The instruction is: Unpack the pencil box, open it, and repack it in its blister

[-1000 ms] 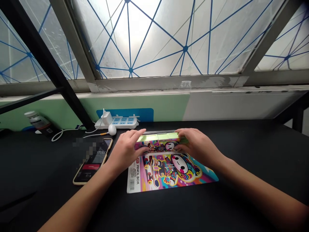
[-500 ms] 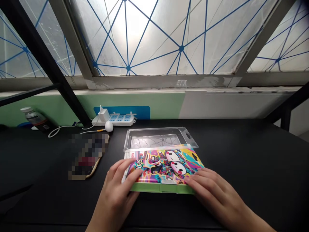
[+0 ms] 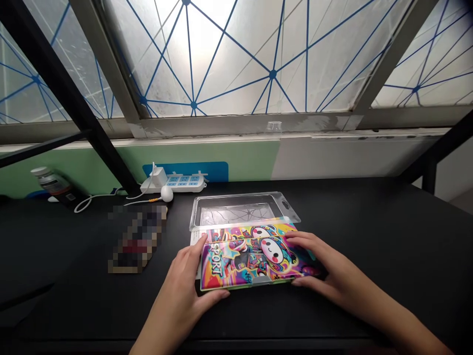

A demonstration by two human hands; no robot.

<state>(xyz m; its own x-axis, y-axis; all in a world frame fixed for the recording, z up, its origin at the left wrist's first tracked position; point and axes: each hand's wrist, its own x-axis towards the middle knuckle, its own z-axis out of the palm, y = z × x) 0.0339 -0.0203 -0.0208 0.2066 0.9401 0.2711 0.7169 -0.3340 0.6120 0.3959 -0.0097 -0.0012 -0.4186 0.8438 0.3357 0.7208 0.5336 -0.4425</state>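
A colourful pencil box (image 3: 254, 261) with a cartoon panda and the word SPORT lies flat on the black table (image 3: 369, 236). My left hand (image 3: 185, 283) grips its left end, thumb under the front edge. My right hand (image 3: 321, 268) holds its right end, fingers lying over the lid. Under and behind the box lies its printed card insert (image 3: 207, 232). A clear plastic blister shell (image 3: 240, 209) rests just beyond it.
A phone (image 3: 135, 239), blurred out, lies to the left of the box. Farther back are a white power strip (image 3: 177, 183) with a plug and cable, a small white ball (image 3: 166, 194) and a bottle (image 3: 51, 182) on its side at the far left. A window sill runs behind.
The box was lifted out of the clear shell, brought toward me and laid flat on the card insert, picture side up. The camera tilted a little.
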